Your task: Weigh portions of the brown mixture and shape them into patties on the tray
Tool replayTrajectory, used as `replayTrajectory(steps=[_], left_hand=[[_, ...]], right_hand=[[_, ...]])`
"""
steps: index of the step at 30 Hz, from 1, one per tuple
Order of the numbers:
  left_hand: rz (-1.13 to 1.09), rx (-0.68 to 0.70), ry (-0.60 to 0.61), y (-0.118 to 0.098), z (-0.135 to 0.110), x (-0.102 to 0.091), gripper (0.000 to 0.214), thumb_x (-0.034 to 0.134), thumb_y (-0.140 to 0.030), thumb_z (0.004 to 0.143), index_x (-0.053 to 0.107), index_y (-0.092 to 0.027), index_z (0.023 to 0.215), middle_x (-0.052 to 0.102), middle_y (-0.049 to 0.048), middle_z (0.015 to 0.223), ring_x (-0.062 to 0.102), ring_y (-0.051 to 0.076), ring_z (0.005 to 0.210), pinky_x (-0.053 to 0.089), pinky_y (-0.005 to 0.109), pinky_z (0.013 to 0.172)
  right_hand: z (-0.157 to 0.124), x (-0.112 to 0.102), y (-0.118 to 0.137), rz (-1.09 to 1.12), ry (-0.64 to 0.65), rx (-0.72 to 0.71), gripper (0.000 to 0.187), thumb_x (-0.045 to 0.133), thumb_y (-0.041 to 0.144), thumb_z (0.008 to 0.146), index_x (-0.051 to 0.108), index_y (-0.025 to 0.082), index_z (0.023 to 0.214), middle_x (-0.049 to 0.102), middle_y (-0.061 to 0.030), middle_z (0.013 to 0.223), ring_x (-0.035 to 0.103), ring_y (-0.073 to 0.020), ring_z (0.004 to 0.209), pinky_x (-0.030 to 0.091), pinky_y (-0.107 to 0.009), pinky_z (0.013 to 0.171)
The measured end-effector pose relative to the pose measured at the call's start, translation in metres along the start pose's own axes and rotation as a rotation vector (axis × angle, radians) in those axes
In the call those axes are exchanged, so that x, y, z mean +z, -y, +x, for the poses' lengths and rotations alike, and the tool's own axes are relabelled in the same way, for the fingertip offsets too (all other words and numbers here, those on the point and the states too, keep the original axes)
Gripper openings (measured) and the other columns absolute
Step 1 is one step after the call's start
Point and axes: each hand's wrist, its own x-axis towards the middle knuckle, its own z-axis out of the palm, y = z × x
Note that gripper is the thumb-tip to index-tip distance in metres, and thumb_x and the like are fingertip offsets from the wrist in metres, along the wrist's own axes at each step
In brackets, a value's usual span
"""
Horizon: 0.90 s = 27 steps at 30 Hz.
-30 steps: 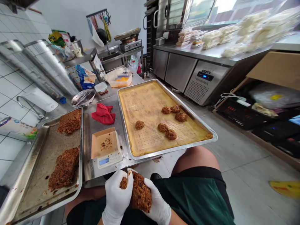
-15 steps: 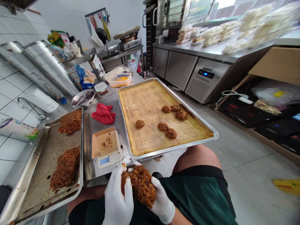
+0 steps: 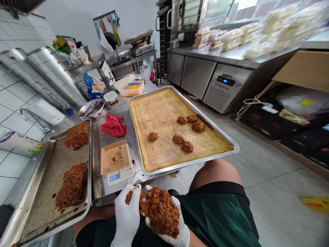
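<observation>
Both my hands wear white gloves and work over my lap. My right hand [image 3: 177, 231] cups a big brown crumbly dough lump [image 3: 160, 211] from below. My left hand [image 3: 127, 214] pinches a small piece [image 3: 129, 197] at the lump's left end. Just ahead stands a small digital scale [image 3: 117, 166] with a tan paper tray holding a few crumbs. To the right lies a large baking tray [image 3: 197, 164] lined with a tan perforated mat, carrying several round dough balls [image 3: 178, 139].
A steel tray [image 3: 48, 185] on the left holds two slabs of the same brown mix. A red cloth [image 3: 113, 125], a metal bowl [image 3: 91, 108] and plastic containers [image 3: 133, 88] sit further back. Steel counters and a fridge unit [image 3: 221, 85] line the right side.
The dough lump has turned and spread wider in my right hand. My left hand has shifted to its left end and is pulling a small piece away.
</observation>
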Motion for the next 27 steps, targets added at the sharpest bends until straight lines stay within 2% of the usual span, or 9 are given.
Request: replayTrajectory(steps=[5, 8, 10, 13, 16, 19, 21, 22, 27], left_hand=[[-0.053, 0.129, -0.010, 0.002, -0.006, -0.005, 0.025, 0.049, -0.041, 0.098, 0.063, -0.021, 0.093, 0.068, 0.0032, 0.088, 0.065, 0.018, 0.086, 0.053, 0.025, 0.074], [-0.086, 0.050, -0.010, 0.002, -0.004, -0.009, 0.025, 0.049, -0.040, 0.098, 0.063, -0.020, 0.092, 0.068, 0.0030, 0.090, 0.065, 0.019, 0.087, 0.053, 0.025, 0.076], [-0.087, -0.025, 0.003, 0.001, 0.006, -0.016, 0.025, 0.052, -0.042, 0.097, 0.062, -0.020, 0.089, 0.067, 0.0017, 0.084, 0.064, 0.017, 0.078, 0.053, 0.025, 0.069], [0.029, -0.017, -0.046, -0.002, 0.036, -0.031, 0.024, 0.060, -0.044, 0.091, 0.060, -0.021, 0.096, 0.066, 0.0014, 0.086, 0.064, 0.018, 0.075, 0.053, 0.028, 0.066], [0.288, 0.123, -0.149, -0.008, 0.079, -0.048, 0.032, 0.063, -0.040, 0.089, 0.056, -0.022, 0.114, 0.067, 0.0055, 0.105, 0.066, 0.025, 0.099, 0.053, 0.038, 0.089], [0.493, 0.310, 0.006, -0.010, 0.119, -0.066, 0.025, 0.057, -0.034, 0.091, 0.058, -0.021, 0.112, 0.064, 0.0084, 0.113, 0.062, 0.027, 0.111, 0.047, 0.044, 0.101], [0.537, 0.384, 0.121, -0.008, 0.134, -0.079, 0.022, 0.051, -0.030, 0.092, 0.061, -0.020, 0.109, 0.064, 0.0092, 0.117, 0.061, 0.026, 0.114, 0.045, 0.043, 0.104], [0.544, 0.388, 0.129, -0.007, 0.137, -0.087, 0.022, 0.048, -0.028, 0.093, 0.062, -0.020, 0.108, 0.064, 0.0091, 0.117, 0.061, 0.026, 0.114, 0.045, 0.042, 0.104], [0.511, 0.229, -0.147, -0.005, 0.118, -0.116, 0.017, 0.049, -0.026, 0.094, 0.064, -0.024, 0.100, 0.069, 0.0026, 0.108, 0.065, 0.022, 0.102, 0.048, 0.033, 0.090]], right_hand=[[-0.001, 0.003, 0.007, -0.013, -0.018, -0.062, 0.066, 0.071, 0.060, 0.077, 0.060, 0.031, 0.136, 0.065, -0.0076, 0.139, 0.064, -0.0316, 0.119, 0.052, -0.046, 0.092], [0.000, -0.001, 0.007, 0.022, -0.034, -0.045, 0.063, 0.066, 0.061, 0.081, 0.060, 0.030, 0.135, 0.063, -0.0088, 0.141, 0.063, -0.0312, 0.122, 0.051, -0.045, 0.093], [0.001, -0.004, 0.007, 0.031, -0.030, -0.044, 0.064, 0.065, 0.062, 0.081, 0.059, 0.029, 0.136, 0.064, -0.0098, 0.141, 0.063, -0.0304, 0.121, 0.051, -0.044, 0.093], [0.003, -0.004, 0.009, 0.036, -0.023, -0.051, 0.061, 0.066, 0.061, 0.081, 0.061, 0.029, 0.133, 0.068, -0.0084, 0.135, 0.064, -0.0270, 0.119, 0.049, -0.044, 0.095], [0.004, -0.004, 0.009, 0.050, -0.045, -0.046, 0.057, 0.065, 0.060, 0.083, 0.063, 0.028, 0.130, 0.070, -0.0072, 0.132, 0.064, -0.0249, 0.118, 0.048, -0.042, 0.097], [0.005, -0.005, 0.008, 0.047, -0.076, -0.040, 0.058, 0.066, 0.059, 0.082, 0.063, 0.027, 0.130, 0.069, -0.0078, 0.133, 0.064, -0.0255, 0.119, 0.048, -0.043, 0.096], [0.006, -0.008, 0.007, 0.034, -0.083, -0.036, 0.058, 0.066, 0.059, 0.082, 0.063, 0.027, 0.131, 0.070, -0.0081, 0.133, 0.065, -0.0265, 0.118, 0.048, -0.044, 0.096], [0.006, -0.010, 0.007, 0.028, -0.081, -0.036, 0.058, 0.066, 0.059, 0.082, 0.063, 0.027, 0.130, 0.070, -0.0081, 0.133, 0.065, -0.0268, 0.118, 0.048, -0.044, 0.095], [0.005, -0.016, 0.011, 0.060, -0.069, -0.050, 0.051, 0.067, 0.057, 0.083, 0.067, 0.027, 0.124, 0.070, -0.0074, 0.132, 0.065, -0.0256, 0.120, 0.046, -0.045, 0.100]])
